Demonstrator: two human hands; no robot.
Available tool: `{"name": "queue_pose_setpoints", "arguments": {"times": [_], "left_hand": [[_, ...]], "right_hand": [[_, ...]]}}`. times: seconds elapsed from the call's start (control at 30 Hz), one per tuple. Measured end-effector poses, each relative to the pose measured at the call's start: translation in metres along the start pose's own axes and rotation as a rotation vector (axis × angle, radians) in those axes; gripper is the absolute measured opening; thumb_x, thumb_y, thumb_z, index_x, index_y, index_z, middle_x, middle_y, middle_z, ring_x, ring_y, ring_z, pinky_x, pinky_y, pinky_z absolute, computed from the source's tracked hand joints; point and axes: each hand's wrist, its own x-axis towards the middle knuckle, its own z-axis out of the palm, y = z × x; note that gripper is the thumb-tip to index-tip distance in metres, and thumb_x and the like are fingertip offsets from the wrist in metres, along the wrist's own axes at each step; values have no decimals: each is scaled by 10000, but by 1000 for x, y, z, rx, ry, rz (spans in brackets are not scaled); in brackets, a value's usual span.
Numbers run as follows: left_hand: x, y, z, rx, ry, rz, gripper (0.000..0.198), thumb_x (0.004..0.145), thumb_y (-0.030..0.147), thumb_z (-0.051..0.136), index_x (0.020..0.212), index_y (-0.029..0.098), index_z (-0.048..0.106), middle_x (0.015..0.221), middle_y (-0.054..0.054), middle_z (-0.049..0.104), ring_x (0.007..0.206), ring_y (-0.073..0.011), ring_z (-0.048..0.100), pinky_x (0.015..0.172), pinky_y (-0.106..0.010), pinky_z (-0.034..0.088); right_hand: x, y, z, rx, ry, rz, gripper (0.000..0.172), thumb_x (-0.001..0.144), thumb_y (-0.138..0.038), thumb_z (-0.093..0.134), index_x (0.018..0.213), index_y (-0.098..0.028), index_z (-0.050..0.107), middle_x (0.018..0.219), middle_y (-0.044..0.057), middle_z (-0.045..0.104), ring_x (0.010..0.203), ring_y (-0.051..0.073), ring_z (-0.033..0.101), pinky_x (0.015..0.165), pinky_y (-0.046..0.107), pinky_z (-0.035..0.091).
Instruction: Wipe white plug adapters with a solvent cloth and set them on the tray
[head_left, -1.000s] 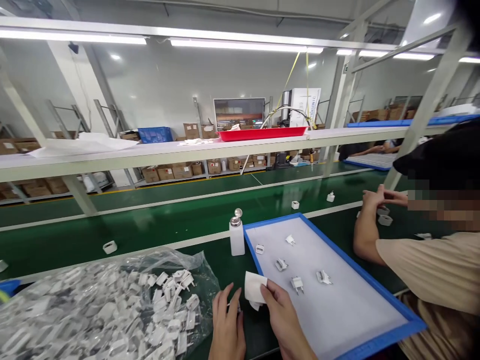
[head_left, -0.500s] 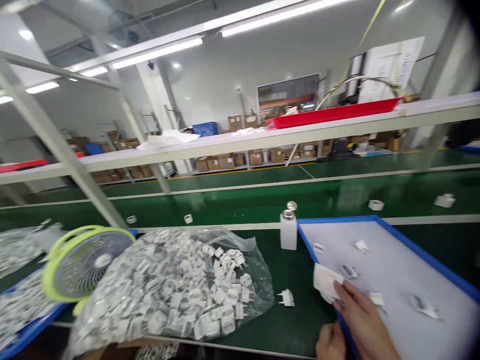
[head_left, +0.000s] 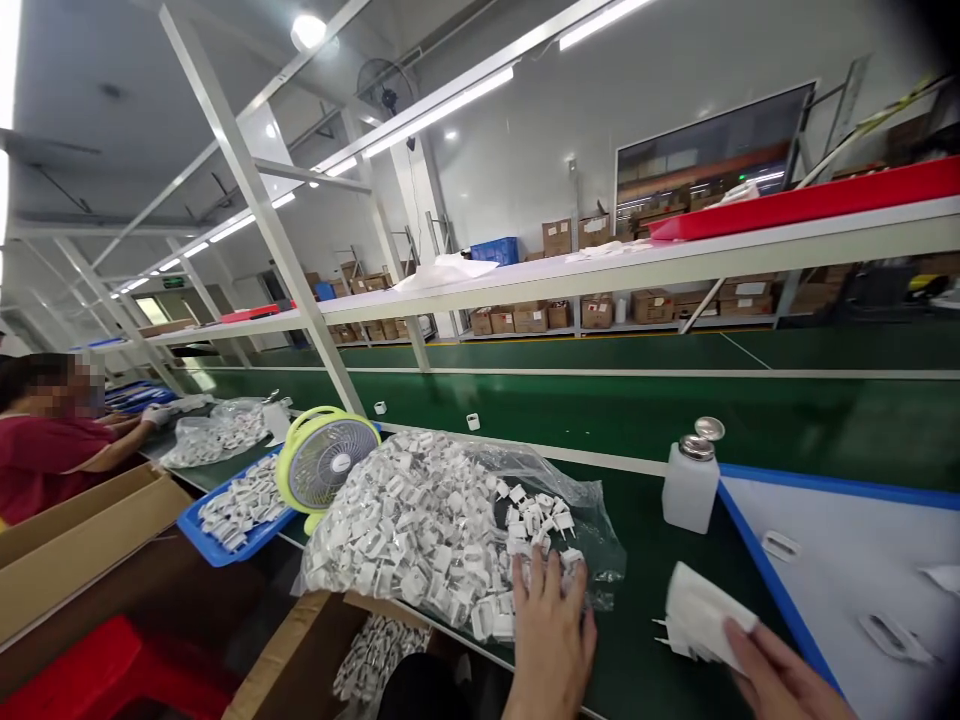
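Observation:
My left hand (head_left: 550, 635) lies flat with fingers stretched out on the near edge of a clear plastic bag (head_left: 450, 520) heaped with white plug parts. At the lower right, my right hand (head_left: 780, 678) pinches a folded white cloth (head_left: 701, 622), with a white plug part (head_left: 670, 636) showing its prongs under the cloth's left edge. Both sit over the green belt, just left of a blue-rimmed tray (head_left: 757, 560) with a white liner and a few plug parts (head_left: 781, 545).
A white dispenser bottle (head_left: 691, 482) stands by the tray's far corner. A yellow-green fan (head_left: 324, 463) sits left of the bag, beside a blue tray of parts (head_left: 232, 510). Cardboard boxes (head_left: 75, 545) stand at lower left. A person in red (head_left: 52, 440) works at far left.
The view has swung left. My left hand has reached out onto the bag of plug parts. My right hand still holds the cloth, now left of the tray's edge.

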Motion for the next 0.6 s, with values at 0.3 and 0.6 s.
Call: {"name": "queue_pose_setpoints", "arguments": {"times": [0.3, 0.6], "left_hand": [[3, -39, 2, 214, 162, 15, 437, 967, 255, 530, 1385, 372, 575, 1344, -85, 660, 1282, -384, 563, 1038, -661, 441], [-10, 37, 3, -336, 86, 231, 369, 956, 102, 447, 1278, 205, 593, 1309, -129, 623, 1268, -273, 559, 1041, -421, 506]], "right_hand": [[-31, -16, 20, 9, -30, 84, 765, 626, -642, 774, 1182, -119, 726, 1151, 160, 739, 1069, 385, 666, 782, 391, 574], [-58, -35, 25, 320, -19, -101, 774, 787, -659, 663, 1329, -111, 600, 1232, 131, 701, 1176, 301, 636, 992, 374, 530]]}}
